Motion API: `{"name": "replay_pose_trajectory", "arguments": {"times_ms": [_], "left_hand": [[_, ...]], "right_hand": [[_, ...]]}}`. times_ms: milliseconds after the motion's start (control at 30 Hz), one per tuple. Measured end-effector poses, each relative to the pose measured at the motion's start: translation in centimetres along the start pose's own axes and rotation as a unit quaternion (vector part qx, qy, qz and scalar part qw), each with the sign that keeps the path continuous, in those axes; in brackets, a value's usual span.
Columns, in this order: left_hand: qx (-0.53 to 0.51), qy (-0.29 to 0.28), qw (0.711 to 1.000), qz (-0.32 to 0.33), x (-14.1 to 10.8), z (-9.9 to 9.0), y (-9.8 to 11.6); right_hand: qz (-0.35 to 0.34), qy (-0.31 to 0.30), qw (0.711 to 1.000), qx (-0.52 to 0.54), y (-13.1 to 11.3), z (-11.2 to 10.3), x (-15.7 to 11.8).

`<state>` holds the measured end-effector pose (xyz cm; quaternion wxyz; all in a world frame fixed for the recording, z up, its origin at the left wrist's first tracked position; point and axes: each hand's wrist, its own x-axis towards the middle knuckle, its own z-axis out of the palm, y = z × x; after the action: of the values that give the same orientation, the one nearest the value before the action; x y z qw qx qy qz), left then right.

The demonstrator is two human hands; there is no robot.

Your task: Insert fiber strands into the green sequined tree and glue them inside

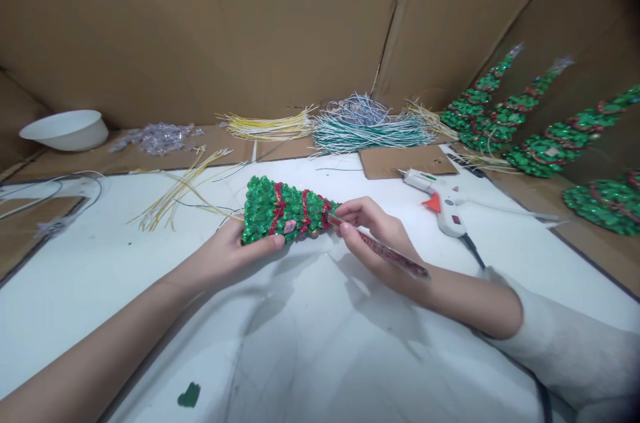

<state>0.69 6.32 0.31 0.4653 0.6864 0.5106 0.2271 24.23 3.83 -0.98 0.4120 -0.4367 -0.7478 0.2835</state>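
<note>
A small green glittery tree [263,210] with red garland lies on its side above the white table, its wide base toward the left. My left hand [245,240] grips it by the base, thumb along the near side. Between the thumb and fingers of my right hand [373,230] is a slim dark-red tool [393,258], its tip touching the tree's narrow part by the red garland. A pinkish piece [290,226] sits on the tree near my left thumb. The narrow end is partly hidden behind my right fingers.
A glue gun [440,203] lies right of my right hand. Finished-looking green trees [545,150] stand at the right. Along the back are green-white wires [370,133], yellow wires [270,124], clear pieces [160,138] and a white bowl [70,131]. A green scrap [189,395] lies near the front.
</note>
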Motion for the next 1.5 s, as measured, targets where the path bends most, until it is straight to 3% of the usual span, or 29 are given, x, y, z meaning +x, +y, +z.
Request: {"name": "replay_pose_trajectory", "arguments": {"times_ms": [200, 500, 667, 833, 933, 1267, 1500], "left_hand": [[-0.005, 0.014, 1.0, -0.025, 0.0, 0.1, -0.6], [-0.121, -0.028, 0.992, -0.013, 0.1, 1.0, -0.1], [-0.134, -0.033, 0.99, 0.011, 0.1, 1.4, -0.2], [-0.105, 0.0, 0.994, -0.003, 0.0, 1.7, -1.2], [-0.097, 0.004, 0.995, -0.008, 0.0, 1.8, -1.6], [-0.118, -0.006, 0.993, -0.009, -0.1, 1.7, -1.5], [-0.134, -0.003, 0.991, -0.004, -0.2, 1.7, -1.2]], "right_hand": [[0.047, -0.017, 0.998, -0.028, 0.3, 0.1, 0.1], [0.153, 0.015, 0.982, 0.111, -0.2, 0.8, 0.0], [0.154, 0.027, 0.983, 0.101, -0.7, 1.0, -0.3], [0.147, 0.042, 0.984, 0.088, -0.9, 1.1, -0.8], [0.12, 0.044, 0.99, 0.064, -0.9, 1.3, -1.0], [-0.071, -0.011, 0.996, -0.059, 1.2, 0.1, 0.0], [-0.127, -0.039, 0.988, -0.074, 2.2, -0.4, 1.0]]}}
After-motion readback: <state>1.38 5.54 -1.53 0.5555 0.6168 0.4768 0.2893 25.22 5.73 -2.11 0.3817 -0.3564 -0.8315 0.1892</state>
